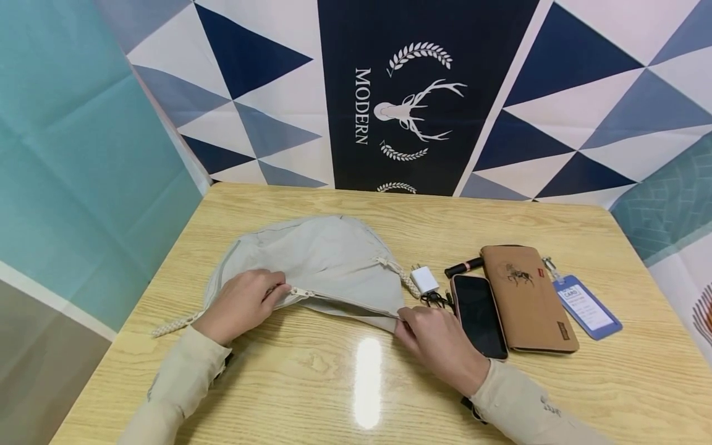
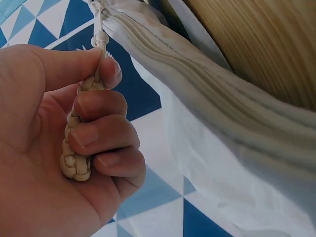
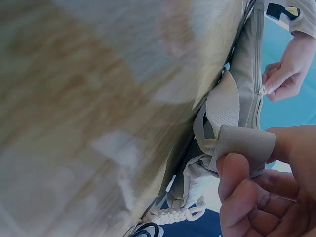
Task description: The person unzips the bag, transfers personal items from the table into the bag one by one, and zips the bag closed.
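Observation:
A light grey fabric bag (image 1: 311,253) lies on the wooden table, its zipper (image 1: 353,303) along the near edge. My left hand (image 1: 245,303) grips a braided cord zipper pull (image 2: 74,143), fingers curled round it, beside the zipper slider. At the bag's right end, my right hand (image 1: 439,343) pinches a webbing tab (image 3: 244,145) between thumb and fingers. Another braided pull (image 1: 403,275) hangs over the bag's right side, and one more braided cord (image 1: 175,324) sticks out at its left. The bag's inside is hidden.
Right of the bag lie a white charger plug (image 1: 424,280), a black cable (image 1: 436,300), a dark tube (image 1: 464,267), a phone (image 1: 479,315), a brown wallet (image 1: 528,303) and a blue card holder (image 1: 589,309). A patterned cloth (image 1: 267,93) hangs behind the table (image 1: 311,395).

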Tool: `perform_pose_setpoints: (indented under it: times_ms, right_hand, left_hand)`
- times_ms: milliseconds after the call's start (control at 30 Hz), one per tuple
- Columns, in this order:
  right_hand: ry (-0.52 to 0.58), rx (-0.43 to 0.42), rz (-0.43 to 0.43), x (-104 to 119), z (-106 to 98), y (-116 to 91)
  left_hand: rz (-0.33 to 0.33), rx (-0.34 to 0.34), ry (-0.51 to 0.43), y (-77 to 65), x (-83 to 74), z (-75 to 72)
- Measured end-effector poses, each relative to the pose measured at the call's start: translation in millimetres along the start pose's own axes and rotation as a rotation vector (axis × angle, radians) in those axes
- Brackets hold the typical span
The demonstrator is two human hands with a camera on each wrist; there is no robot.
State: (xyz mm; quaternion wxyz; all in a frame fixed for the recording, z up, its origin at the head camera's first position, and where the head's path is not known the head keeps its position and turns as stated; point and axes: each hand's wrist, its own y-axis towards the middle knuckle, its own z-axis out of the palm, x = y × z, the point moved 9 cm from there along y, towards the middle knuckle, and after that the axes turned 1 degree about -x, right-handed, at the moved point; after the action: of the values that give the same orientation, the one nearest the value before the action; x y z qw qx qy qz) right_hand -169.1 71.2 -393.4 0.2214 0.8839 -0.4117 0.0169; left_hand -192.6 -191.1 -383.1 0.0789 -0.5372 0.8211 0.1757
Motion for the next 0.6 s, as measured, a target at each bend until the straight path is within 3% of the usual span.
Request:
perform_pose_setpoints:
  times_ms: [300, 600]
  right_hand:
    - [-0.032, -0.006, 0.005, -1.6, -1.3, -1.1]
    - [-0.040, 0.019, 0.057, -13.8, -3.9, -4.9]
  left_hand:
    - [-0.032, -0.011, -0.025, -12.4, 11.3, -3.9]
    - [-0.095, -0.025, 0.017, -33.9, 40.8, -16.5]
